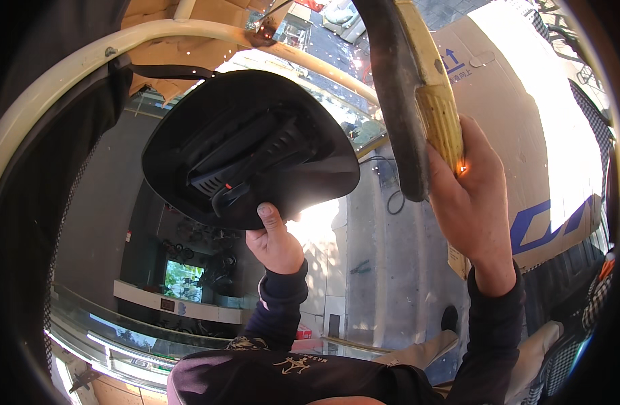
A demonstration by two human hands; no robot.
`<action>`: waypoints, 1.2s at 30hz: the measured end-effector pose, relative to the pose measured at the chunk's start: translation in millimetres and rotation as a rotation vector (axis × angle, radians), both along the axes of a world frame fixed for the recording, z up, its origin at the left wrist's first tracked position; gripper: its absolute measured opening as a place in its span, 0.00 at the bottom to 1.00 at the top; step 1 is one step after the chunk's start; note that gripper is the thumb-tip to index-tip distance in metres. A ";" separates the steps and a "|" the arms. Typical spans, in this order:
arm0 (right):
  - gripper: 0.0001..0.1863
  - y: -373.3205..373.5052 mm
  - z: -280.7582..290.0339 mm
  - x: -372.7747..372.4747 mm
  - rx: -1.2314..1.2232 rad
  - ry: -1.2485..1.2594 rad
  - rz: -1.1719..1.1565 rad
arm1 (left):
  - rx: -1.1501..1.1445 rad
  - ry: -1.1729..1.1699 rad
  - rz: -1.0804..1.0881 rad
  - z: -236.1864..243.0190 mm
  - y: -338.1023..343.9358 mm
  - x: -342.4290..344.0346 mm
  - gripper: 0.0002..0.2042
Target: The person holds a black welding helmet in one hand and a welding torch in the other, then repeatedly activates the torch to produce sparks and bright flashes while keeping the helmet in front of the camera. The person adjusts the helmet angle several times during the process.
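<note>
Pinching a black, curved, plastic-looking face shield only by its lower edge, the left hand could let it tip; rightward, the right hand wraps a yellow, ribbed, hard-handled tool, where a glowing orange spot might burn it.

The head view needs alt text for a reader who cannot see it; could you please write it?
A person's left hand holds a hollow black shield at its lower edge, while the right hand grips a yellow ribbed handle beside a dark curved piece. A cream pipe arcs across the top, and a large cardboard box lies at right.
</note>
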State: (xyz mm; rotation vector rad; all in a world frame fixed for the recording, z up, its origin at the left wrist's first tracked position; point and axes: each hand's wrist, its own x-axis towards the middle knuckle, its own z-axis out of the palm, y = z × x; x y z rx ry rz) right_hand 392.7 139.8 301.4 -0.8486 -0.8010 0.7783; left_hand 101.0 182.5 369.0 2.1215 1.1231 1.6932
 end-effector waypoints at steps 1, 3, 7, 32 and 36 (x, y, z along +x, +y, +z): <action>0.19 -0.1 1.2 -0.3 0.013 0.024 0.006 | -0.001 -0.003 -0.004 -0.2 0.4 -0.1 0.26; 0.18 1.1 3.4 -1.8 0.044 0.073 0.024 | 0.004 -0.006 -0.004 0.3 -0.1 -1.2 0.26; 0.18 2.5 5.3 -1.3 0.030 0.066 0.046 | 0.012 -0.015 0.000 1.8 -0.9 -1.7 0.26; 0.20 6.4 6.2 2.7 -0.070 -0.048 0.062 | -0.006 0.004 0.017 6.5 -4.5 0.2 0.28; 0.21 6.1 7.5 4.1 -0.083 -0.060 0.074 | 0.007 0.010 0.022 5.5 -4.0 -1.6 0.28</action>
